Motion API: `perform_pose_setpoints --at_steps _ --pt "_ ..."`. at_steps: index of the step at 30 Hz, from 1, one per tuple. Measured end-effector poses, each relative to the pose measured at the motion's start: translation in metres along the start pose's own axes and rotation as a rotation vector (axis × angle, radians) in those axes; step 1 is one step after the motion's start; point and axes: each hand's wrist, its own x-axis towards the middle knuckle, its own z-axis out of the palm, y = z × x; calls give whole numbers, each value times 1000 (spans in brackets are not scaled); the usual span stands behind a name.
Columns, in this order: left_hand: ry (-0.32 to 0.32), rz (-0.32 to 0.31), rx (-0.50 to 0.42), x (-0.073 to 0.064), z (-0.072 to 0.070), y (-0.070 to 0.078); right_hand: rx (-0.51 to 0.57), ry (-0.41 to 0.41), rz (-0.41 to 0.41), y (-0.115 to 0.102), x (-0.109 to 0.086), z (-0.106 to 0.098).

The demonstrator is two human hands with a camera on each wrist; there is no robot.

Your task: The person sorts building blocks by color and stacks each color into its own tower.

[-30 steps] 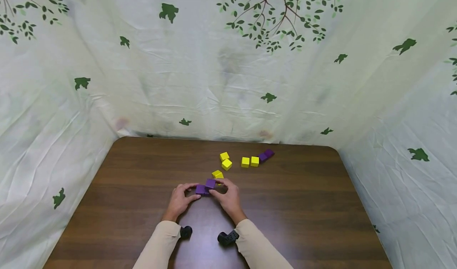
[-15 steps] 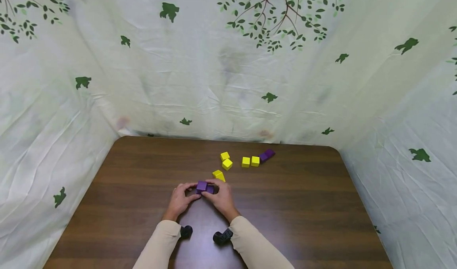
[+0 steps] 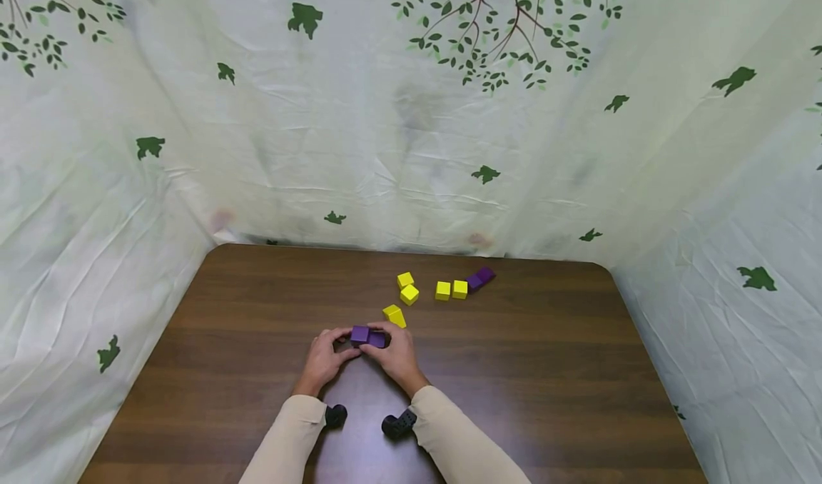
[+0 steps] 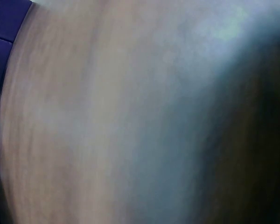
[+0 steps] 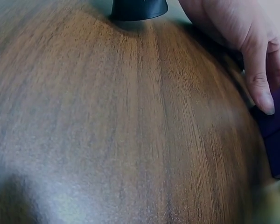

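Note:
In the head view, several purple cubes sit together at mid-table between my two hands. One purple cube rests higher, at the left, and a lower purple cube shows on its right. My left hand holds the group from the left with thumb and fingers. From the right, my right hand pinches the upper cube between thumb and fingers. The right wrist view shows the left thumb against a purple cube. Only an edge of the purple cubes appears in the left wrist view.
Just behind the hands lie yellow blocks. Further back are two touching yellow cubes, and two more yellow cubes beside a purple pair. A patterned cloth hangs behind the brown table.
My right hand has moved left with the upper purple cube, from the right end of the group to its left end. My left hand stays in place.

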Motion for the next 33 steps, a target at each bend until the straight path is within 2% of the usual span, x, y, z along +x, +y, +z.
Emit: perform_pose_setpoints --at_steps 12,19,26,29,33 --pt "-20 -41 -6 0 -1 2 4 -15 34 -1 -1 0" --pt "-27 -30 2 1 -1 2 39 -47 54 -1 -2 -9" --pt "-45 -52 -2 3 2 3 43 1 60 13 -6 -46" --pt "-52 -72 -3 2 1 4 13 61 51 25 -5 -68" --pt "-66 -84 8 1 -1 4 -32 191 44 45 2 -97"
